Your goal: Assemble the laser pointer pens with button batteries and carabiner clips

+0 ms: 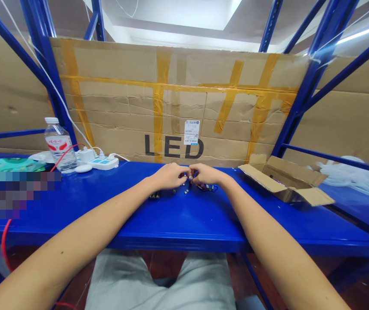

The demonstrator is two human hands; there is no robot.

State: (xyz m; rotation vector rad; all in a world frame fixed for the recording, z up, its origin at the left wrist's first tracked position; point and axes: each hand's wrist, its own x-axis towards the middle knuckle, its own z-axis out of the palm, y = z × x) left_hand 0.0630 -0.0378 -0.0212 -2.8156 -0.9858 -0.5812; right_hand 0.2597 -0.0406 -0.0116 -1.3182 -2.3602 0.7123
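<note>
My left hand point(170, 176) and my right hand point(206, 173) meet above the blue table, fingertips nearly touching. Both are closed in a pinch around something small and shiny point(190, 177), too small to name. Beneath them lie a few small metallic pieces point(186, 192). More dark and silvery small parts point(154, 196) sit beside my left wrist, partly hidden by it. Thin coloured wires point(208, 187) are bunched under my right hand.
The blue table point(178, 224) bears an open cardboard box point(284, 178) at right. At left stand a water bottle point(60, 146), a white power strip point(102, 161) and a green packet point(13, 164). A large taped carton point(122, 112) closes off the back, between blue posts.
</note>
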